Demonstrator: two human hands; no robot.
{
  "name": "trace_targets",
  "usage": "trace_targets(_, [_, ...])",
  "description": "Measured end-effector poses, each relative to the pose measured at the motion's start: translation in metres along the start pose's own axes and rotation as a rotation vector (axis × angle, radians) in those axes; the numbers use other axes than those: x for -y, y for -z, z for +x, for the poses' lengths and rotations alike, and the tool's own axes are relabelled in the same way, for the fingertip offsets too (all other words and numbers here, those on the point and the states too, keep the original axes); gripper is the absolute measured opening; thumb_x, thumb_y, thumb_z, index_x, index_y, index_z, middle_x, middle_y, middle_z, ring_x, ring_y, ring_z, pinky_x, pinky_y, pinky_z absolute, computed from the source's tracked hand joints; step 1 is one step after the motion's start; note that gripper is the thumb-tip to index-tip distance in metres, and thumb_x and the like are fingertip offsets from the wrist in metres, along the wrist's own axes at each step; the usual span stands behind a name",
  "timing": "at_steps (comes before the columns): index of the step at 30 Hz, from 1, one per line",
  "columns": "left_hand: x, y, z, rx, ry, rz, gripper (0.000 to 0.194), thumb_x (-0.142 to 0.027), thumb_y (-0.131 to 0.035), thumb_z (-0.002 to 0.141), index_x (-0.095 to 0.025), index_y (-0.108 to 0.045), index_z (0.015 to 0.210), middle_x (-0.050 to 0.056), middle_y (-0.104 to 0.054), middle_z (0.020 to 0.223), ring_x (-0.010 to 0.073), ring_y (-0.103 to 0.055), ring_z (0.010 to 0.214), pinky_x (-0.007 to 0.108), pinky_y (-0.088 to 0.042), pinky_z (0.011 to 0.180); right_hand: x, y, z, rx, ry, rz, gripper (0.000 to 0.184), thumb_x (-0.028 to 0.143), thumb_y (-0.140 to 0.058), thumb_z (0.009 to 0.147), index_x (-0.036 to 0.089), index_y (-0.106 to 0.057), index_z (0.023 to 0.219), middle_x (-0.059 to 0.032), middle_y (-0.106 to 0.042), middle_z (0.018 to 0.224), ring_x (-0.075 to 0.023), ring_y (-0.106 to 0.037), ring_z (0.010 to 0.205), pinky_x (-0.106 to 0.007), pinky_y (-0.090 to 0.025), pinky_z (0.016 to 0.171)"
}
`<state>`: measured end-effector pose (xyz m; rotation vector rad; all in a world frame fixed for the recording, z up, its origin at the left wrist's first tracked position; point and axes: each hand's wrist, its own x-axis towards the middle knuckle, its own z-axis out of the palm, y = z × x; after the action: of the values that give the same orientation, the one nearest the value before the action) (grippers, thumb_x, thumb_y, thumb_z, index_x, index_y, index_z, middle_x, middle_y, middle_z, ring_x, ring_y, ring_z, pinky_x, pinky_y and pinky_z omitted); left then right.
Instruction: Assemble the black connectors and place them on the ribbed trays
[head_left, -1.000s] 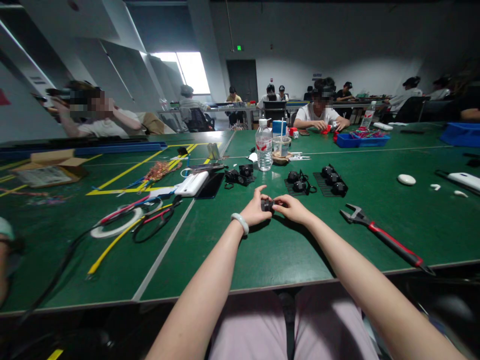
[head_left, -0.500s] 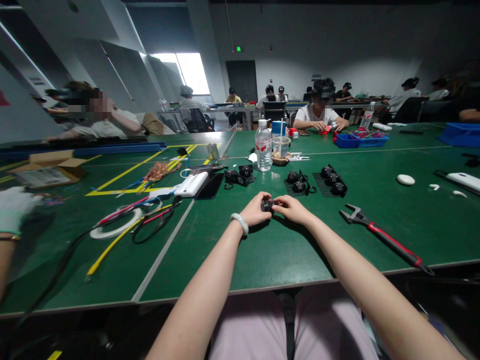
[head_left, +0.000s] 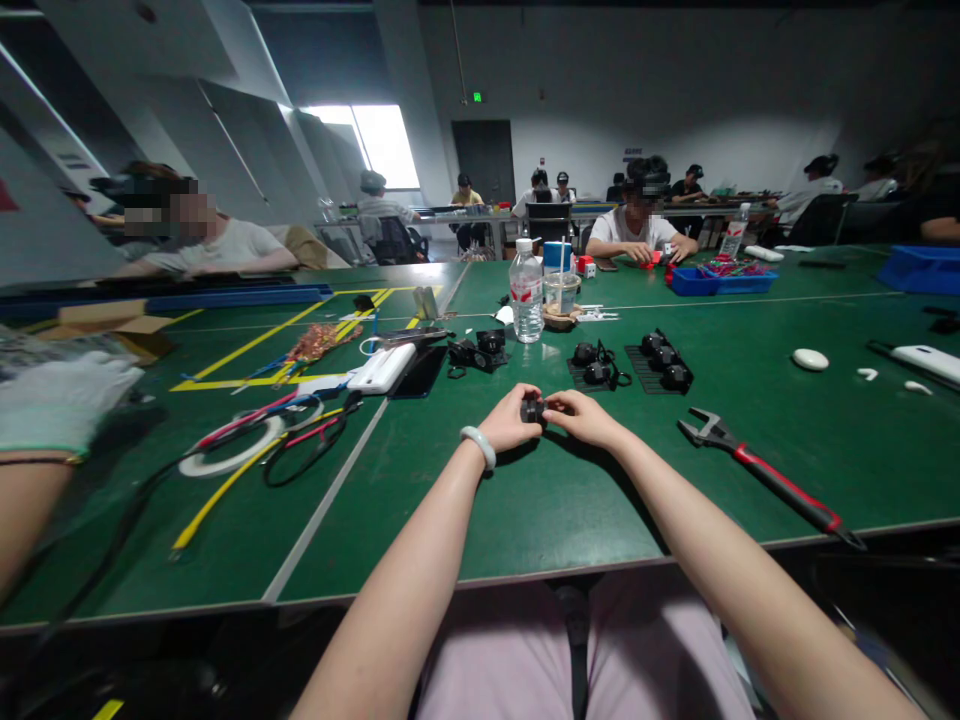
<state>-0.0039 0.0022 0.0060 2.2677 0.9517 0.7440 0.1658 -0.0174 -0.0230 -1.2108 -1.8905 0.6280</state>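
Just above the green table, a small black round ribbed part (head_left: pixel 532 411) is gripped between both of my hands. My left hand (head_left: pixel 513 418) is closed round its left side, thumb and fingers curled. From the right, my right hand (head_left: pixel 585 416) pinches the part with its fingertips. Its exact kind is too small to tell. Beyond my hands lie similar black parts: a loose group (head_left: pixel 480 350) at left, a black grid tray with parts (head_left: pixel 598 366) and another grid tray (head_left: pixel 660 362) holding several in a row. An adjustable wrench (head_left: pixel 765 474) with red-black handles lies to the right.
A water bottle (head_left: pixel 527 292) and a drink cup (head_left: pixel 561 294) stand ahead. Cables (head_left: pixel 232 490), a white power bank (head_left: pixel 384 368) and a carton (head_left: pixel 112 325) are at left. A co-worker's gloved hand (head_left: pixel 67 400) reaches in there. A white earbud case (head_left: pixel 811 359) lies right.
My left index finger, raised earlier, has come down onto the black part. A co-worker's gloved hand has come into view from the left and moved inward over the table.
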Motion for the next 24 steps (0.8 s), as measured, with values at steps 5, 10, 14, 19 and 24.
trace_targets(5, [-0.0005, 0.0008, 0.0000, 0.002, 0.003, 0.021, 0.047, -0.016, -0.055, 0.055, -0.016, -0.042, 0.101, 0.003, -0.049, 0.096, 0.0175, -0.048, 0.089, 0.031, -0.039, 0.081, 0.0002, -0.0004, -0.0003, -0.001, 0.012, 0.060, 0.035, 0.036, -0.054, 0.070, 0.016, -0.055, 0.099, -0.0060, -0.057, 0.088, -0.0135, -0.053, 0.079, -0.028, -0.041, 0.072])
trace_targets(10, [0.0004, 0.0007, 0.0004, 0.009, 0.000, 0.023, 0.047, -0.017, -0.056, 0.056, -0.016, -0.042, 0.101, 0.003, -0.050, 0.095, 0.0176, -0.049, 0.088, 0.031, -0.039, 0.080, 0.0017, 0.0011, -0.0018, -0.009, 0.054, 0.097, 0.044, 0.034, -0.061, 0.063, 0.017, -0.050, 0.103, -0.0044, -0.055, 0.089, -0.0134, -0.051, 0.079, -0.028, -0.041, 0.072])
trace_targets(14, [0.0000, 0.0009, 0.0005, 0.009, 0.011, 0.021, 0.048, -0.020, -0.057, 0.057, -0.015, -0.042, 0.102, 0.003, -0.050, 0.096, 0.0183, -0.049, 0.089, 0.032, -0.039, 0.079, 0.0023, 0.0025, -0.0027, 0.001, 0.079, 0.090, 0.050, 0.030, -0.065, 0.058, 0.018, -0.048, 0.103, -0.0022, -0.053, 0.087, -0.0127, -0.049, 0.079, -0.028, -0.040, 0.072])
trace_targets(19, [-0.0018, 0.0014, 0.0004, 0.003, 0.020, 0.030, 0.049, -0.020, -0.058, 0.055, -0.015, -0.043, 0.101, 0.003, -0.049, 0.096, 0.0188, -0.048, 0.089, 0.033, -0.039, 0.081, 0.0029, 0.0029, -0.0034, -0.015, 0.089, 0.076, 0.048, 0.027, -0.066, 0.055, 0.018, -0.048, 0.100, -0.0020, -0.051, 0.087, -0.0126, -0.047, 0.079, -0.026, -0.039, 0.069])
trace_targets(24, [-0.0011, 0.0008, 0.0012, -0.001, 0.024, 0.030, 0.050, -0.019, -0.059, 0.055, -0.015, -0.043, 0.102, 0.004, -0.049, 0.097, 0.0186, -0.048, 0.090, 0.033, -0.038, 0.082, 0.0053, 0.0026, -0.0035, -0.019, 0.099, 0.090, 0.042, 0.025, -0.065, 0.057, 0.018, -0.049, 0.095, -0.0017, -0.051, 0.085, -0.0119, -0.048, 0.078, -0.026, -0.039, 0.070])
